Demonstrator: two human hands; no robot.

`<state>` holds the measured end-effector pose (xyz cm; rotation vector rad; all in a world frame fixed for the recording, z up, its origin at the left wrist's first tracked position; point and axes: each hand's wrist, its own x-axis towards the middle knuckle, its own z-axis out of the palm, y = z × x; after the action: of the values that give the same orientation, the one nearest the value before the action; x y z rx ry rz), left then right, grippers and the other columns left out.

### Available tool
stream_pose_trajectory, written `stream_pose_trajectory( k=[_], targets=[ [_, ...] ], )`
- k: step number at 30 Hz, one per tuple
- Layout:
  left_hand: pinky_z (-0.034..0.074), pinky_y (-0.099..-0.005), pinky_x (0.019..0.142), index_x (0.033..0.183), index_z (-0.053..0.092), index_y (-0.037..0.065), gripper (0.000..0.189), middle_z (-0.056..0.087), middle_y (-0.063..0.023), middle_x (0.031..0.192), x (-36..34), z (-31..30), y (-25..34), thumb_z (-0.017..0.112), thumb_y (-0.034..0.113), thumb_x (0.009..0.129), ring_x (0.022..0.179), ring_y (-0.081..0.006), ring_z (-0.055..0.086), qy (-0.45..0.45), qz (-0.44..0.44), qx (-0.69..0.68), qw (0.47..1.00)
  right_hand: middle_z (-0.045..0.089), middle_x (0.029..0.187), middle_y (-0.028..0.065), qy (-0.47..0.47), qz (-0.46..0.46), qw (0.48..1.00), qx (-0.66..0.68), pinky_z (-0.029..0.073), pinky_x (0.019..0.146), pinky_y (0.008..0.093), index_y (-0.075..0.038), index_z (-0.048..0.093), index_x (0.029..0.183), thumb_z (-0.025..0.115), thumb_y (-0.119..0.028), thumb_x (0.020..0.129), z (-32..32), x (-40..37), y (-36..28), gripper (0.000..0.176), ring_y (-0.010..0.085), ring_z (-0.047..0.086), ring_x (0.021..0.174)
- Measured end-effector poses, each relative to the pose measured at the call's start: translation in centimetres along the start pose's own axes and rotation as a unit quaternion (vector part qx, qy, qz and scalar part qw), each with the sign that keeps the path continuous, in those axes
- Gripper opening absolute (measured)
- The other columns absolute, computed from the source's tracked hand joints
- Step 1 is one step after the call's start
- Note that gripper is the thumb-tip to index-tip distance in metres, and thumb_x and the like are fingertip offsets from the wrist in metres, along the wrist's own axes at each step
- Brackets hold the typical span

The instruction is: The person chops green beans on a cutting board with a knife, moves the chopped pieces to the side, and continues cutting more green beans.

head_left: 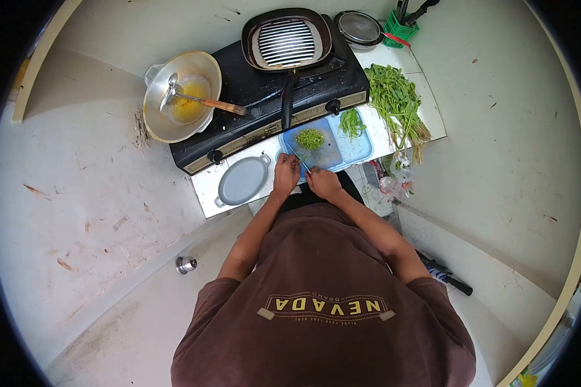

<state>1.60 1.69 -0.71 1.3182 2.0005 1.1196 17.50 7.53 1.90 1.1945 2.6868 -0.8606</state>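
My right hand [324,182] is wrapped round the handle of a knife at the front edge of a blue tray [367,149]. The thin knife blade [301,160] slants up and left over the tray. Close beside the blade, my left hand [286,174] is closed at the tray's left front corner; what its fingers hold, if anything, is too small to make out. Just beyond the blade lies a pile of finely chopped greens [310,138] on a grey board [331,157]. Some longer cut green leaves [352,123] rest in the tray's right part.
Behind the tray stands a black gas stove [239,93] with a square grill pan [247,48] and a wok [150,106] holding a ladle [210,102]. A grey oval plate [243,180] is at left. Leafy greens [394,97], a strainer [359,27] and a green basket [400,33] are at right.
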Motion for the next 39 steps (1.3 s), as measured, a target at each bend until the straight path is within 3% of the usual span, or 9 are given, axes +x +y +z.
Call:
stream_pose_trajectory(
  k=[2,12,21,24,27,30,33,36,39],
  targets=[
    [0.056,-0.0424,0.073,0.095,0.068,-0.003,0.011,0.057,-0.0189,0.095,0.0,-0.1,0.5,0.065,-0.004,0.085,0.079,-0.0342,0.067,-0.001,0.001,-0.004,1.0,0.071,0.08,0.0248,-0.008,-0.005,1.0,0.017,0.058,0.075,0.0527,0.003,0.065,0.097,0.047,-0.038,0.105,0.0,0.9,-0.1,0.045,0.0423,0.073,0.079],
    [0.053,-0.0492,0.073,0.096,0.07,-0.001,0.009,0.06,-0.0222,0.09,-0.2,-0.8,1.1,0.063,-0.002,0.089,0.081,-0.0424,0.065,-0.007,-0.004,0.051,0.999,0.071,0.082,0.0266,-0.017,0.018,1.0,0.012,0.058,0.074,0.0529,0.003,0.065,0.095,0.047,-0.038,0.105,0.0,-0.4,0.4,0.046,0.0437,0.072,0.079],
    [0.053,-0.0477,0.071,0.096,0.07,-0.001,0.01,0.062,-0.0219,0.09,-0.1,-1.0,0.9,0.064,-0.002,0.089,0.079,-0.0409,0.065,-0.013,-0.012,0.021,1.0,0.07,0.077,0.0266,-0.009,0.01,1.0,0.015,0.058,0.073,0.0535,0.002,0.065,0.093,0.047,-0.039,0.105,-0.6,0.2,0.3,0.047,0.0445,0.071,0.076],
    [0.053,-0.0433,0.068,0.094,0.071,-0.002,0.009,0.063,-0.0188,0.086,-0.1,-0.8,0.8,0.064,-0.002,0.088,0.073,-0.0343,0.066,0.003,0.009,0.036,0.999,0.07,0.075,0.026,-0.01,0.002,1.0,0.0,0.058,0.071,0.0533,0.002,0.065,0.093,0.047,-0.04,0.105,-0.1,-0.4,0.3,0.047,0.0436,0.072,0.074],
    [0.053,-0.048,0.071,0.094,0.07,-0.001,0.009,0.062,-0.0209,0.089,-0.1,-0.9,1.2,0.064,-0.003,0.088,0.078,-0.04,0.065,0.0,0.0,0.033,0.999,0.07,0.075,0.0254,-0.011,0.003,1.0,-0.003,0.059,0.07,0.0528,0.002,0.065,0.092,0.047,-0.039,0.105,-0.5,-0.8,0.1,0.047,0.0428,0.072,0.073],
    [0.053,-0.0476,0.071,0.094,0.07,-0.001,0.009,0.062,-0.0204,0.088,-0.1,-0.8,1.0,0.063,-0.003,0.087,0.078,-0.0399,0.066,-0.003,-0.001,0.039,0.999,0.071,0.079,0.0253,-0.012,0.007,1.0,-0.004,0.059,0.071,0.0527,0.002,0.065,0.093,0.048,-0.038,0.105,-0.3,-0.3,-0.1,0.045,0.0426,0.072,0.075],
    [0.054,-0.0417,0.066,0.094,0.071,-0.002,0.009,0.063,-0.0185,0.085,-0.1,-0.4,0.4,0.065,-0.003,0.087,0.071,-0.0314,0.067,0.015,0.014,0.036,0.999,0.072,0.082,0.0256,-0.005,-0.002,1.0,0.011,0.058,0.072,0.053,0.002,0.066,0.095,0.049,-0.037,0.104,0.4,0.8,0.0,0.044,0.0429,0.072,0.077],
    [0.053,-0.0465,0.07,0.094,0.07,-0.001,0.01,0.063,-0.0202,0.085,-0.1,-0.7,0.7,0.063,-0.004,0.087,0.078,-0.0382,0.066,0.011,0.011,0.025,1.0,0.07,0.077,0.0254,0.013,-0.022,1.0,0.011,0.058,0.068,0.0526,0.003,0.064,0.091,0.049,-0.036,0.104,1.0,0.9,0.4,0.044,0.043,0.071,0.073],
    [0.053,-0.0467,0.07,0.093,0.071,-0.001,0.01,0.063,-0.0204,0.084,-0.1,-1.0,1.4,0.064,-0.003,0.086,0.078,-0.0378,0.066,0.004,-0.043,-0.022,0.999,0.071,0.078,0.0252,-0.005,-0.008,1.0,0.008,0.058,0.069,0.0528,0.003,0.065,0.091,0.049,-0.036,0.104,-0.2,-0.5,0.5,0.044,0.0433,0.071,0.074]
  ],
)
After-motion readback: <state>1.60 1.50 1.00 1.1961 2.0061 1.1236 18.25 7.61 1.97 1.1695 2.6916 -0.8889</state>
